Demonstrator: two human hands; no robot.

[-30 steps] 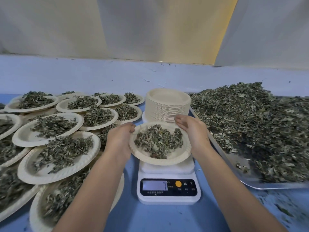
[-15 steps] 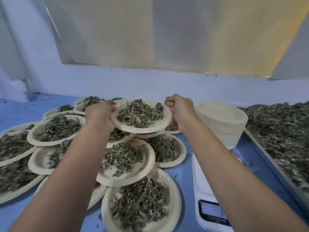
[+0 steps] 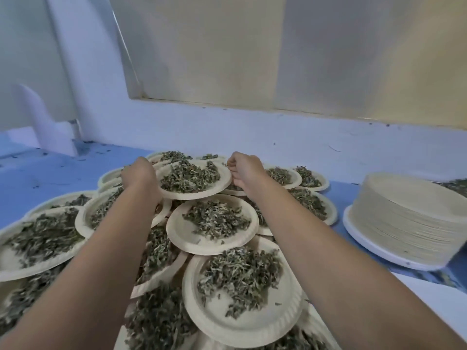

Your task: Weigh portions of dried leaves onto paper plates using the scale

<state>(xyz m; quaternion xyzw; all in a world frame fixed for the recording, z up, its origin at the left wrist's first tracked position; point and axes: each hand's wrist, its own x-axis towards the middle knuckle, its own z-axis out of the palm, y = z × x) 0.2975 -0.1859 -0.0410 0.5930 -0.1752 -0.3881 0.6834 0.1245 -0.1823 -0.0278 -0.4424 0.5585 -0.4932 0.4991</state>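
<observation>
A paper plate (image 3: 192,194) heaped with dried leaves (image 3: 188,176) sits at the far side of the spread of filled plates, overlapping the ones under it. My left hand (image 3: 137,174) grips its left rim and my right hand (image 3: 243,170) pinches its right rim, fingers curled. A stack of unused paper plates (image 3: 409,218) stands at the right on a white dish. A white corner (image 3: 434,298) at the right edge looks like the scale; its display is out of view.
Several filled paper plates (image 3: 212,223) overlap across the blue table (image 3: 48,173), from the near edge to the back. A white wall ledge (image 3: 278,132) runs behind them. A white bracket (image 3: 50,127) stands at the back left.
Both hands have carried the filled plate off the scale, leftward and away, and lowered it onto the far plates. The view has turned left, so the scale and leaf pile have left the frame.
</observation>
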